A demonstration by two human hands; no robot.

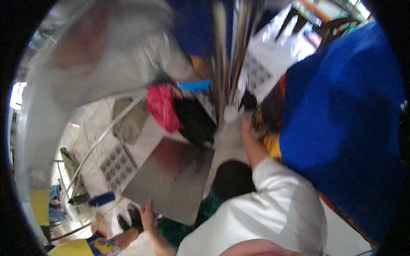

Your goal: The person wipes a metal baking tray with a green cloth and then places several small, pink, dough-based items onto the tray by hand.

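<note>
White sleeve [273, 205] is filling the lower middle of the view, closest to the lens, running up from the bottom edge toward the metal sheet [173, 179]. Landmark: that flat grey metal sheet lying tilted mid-frame.

Right hand [246, 128] is reaching up past the sheet's upper right corner, at the foot of a bundle of upright metal rods [226, 64]. It is blurred, and I cannot tell whether its fingers are gripping anything or spread.

Left hand [148, 215] is sitting at the sheet's lower edge, fingers pointing up and touching or overlapping the edge; it looks loosely open, not wrapped around anything, though blur is making that uncertain.

Above the sheet's top edge a pink cloth [162, 106] is hanging beside a black bundle [195, 121], the two touching. A light blue object [194, 85] is lying just above them.

Left of the sheet a perforated grey panel [115, 166] is lying on the white floor, near a blue-capped bottle [99, 199].

Right of the sheet, well apart, a big blue fabric mass [341, 123] is covering the right side. Upper left is motion-blurred grey, unreadable. A dark round shape [232, 177] is sitting between the sheet's right edge and the sleeve.
</note>
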